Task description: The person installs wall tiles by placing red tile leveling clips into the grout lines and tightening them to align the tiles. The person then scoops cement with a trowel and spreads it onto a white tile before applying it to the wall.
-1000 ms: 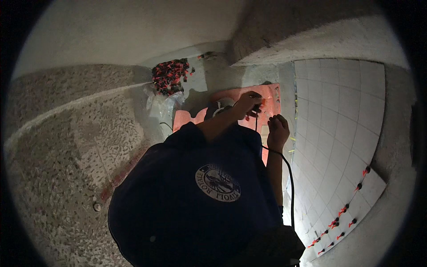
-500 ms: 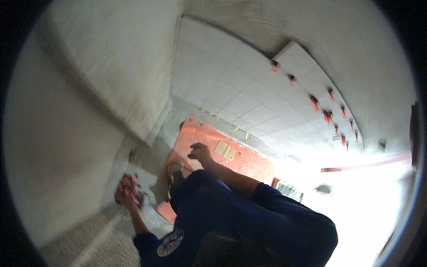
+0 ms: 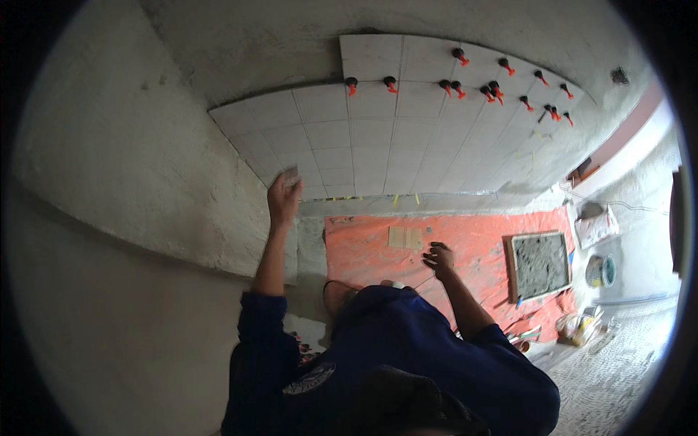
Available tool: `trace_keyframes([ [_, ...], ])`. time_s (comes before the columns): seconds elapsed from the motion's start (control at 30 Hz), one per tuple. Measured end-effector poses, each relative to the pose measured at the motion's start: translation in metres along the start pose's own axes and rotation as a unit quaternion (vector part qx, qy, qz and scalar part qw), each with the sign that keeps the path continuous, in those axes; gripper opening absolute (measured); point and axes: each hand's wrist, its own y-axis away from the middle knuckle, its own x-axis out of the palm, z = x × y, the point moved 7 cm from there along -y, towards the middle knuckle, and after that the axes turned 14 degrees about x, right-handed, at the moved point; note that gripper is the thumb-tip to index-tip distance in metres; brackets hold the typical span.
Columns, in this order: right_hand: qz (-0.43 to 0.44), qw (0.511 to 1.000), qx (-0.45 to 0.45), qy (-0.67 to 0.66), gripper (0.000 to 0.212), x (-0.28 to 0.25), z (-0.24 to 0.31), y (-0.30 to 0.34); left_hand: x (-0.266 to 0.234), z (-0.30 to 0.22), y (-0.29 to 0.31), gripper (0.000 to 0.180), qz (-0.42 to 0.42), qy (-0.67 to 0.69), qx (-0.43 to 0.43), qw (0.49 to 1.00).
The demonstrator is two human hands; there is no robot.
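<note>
Before me rises a wall of pale grey tiles point(image 3: 371, 149), with several red-and-black tile levelling clips point(image 3: 446, 88) along the joints of the upper rows. My left hand point(image 3: 283, 202) is raised at the lower left edge of the tiling, fingers closed on a small flat grey piece whose kind I cannot make out. Over the red sheet point(image 3: 349, 251) on the floor, my right hand point(image 3: 440, 260) hangs with bent, parted fingers and nothing visible in it. Just beyond it lies a piece of cardboard point(image 3: 405, 237).
To the right stands a framed tray of grey mortar point(image 3: 540, 267), with a bucket point(image 3: 600, 270) and a white sack point(image 3: 597, 227) past it. More red-and-black clips point(image 3: 308, 347) lie partly hidden beside my left sleeve. A bare plastered wall point(image 3: 167, 167) closes off the left.
My left hand has left the pile of red clips on the floor and come up to the tiled wall. The view has swung round to the right; my right hand stays low over the sheet.
</note>
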Motion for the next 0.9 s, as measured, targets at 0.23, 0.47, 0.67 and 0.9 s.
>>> trace_keyframes([
  [0.23,-0.199,0.947,-0.06,-0.246,0.023,-0.142,-0.104,0.061,0.034,-0.069,-0.214,0.035,0.123,-0.207,0.157,0.958],
  [0.47,-0.35,0.842,0.03,-0.41,0.016,-0.198,-0.311,0.119,0.099,-0.123,-0.304,0.038,0.173,-0.429,0.305,0.832],
  [0.67,-0.399,0.806,0.067,-0.432,0.022,-0.213,-0.375,0.14,0.139,-0.114,-0.335,0.04,0.217,-0.491,0.269,0.8],
  [0.9,-0.37,0.823,0.04,-0.429,0.021,-0.24,-0.354,0.116,0.149,-0.116,-0.345,0.039,0.201,-0.497,0.228,0.813],
])
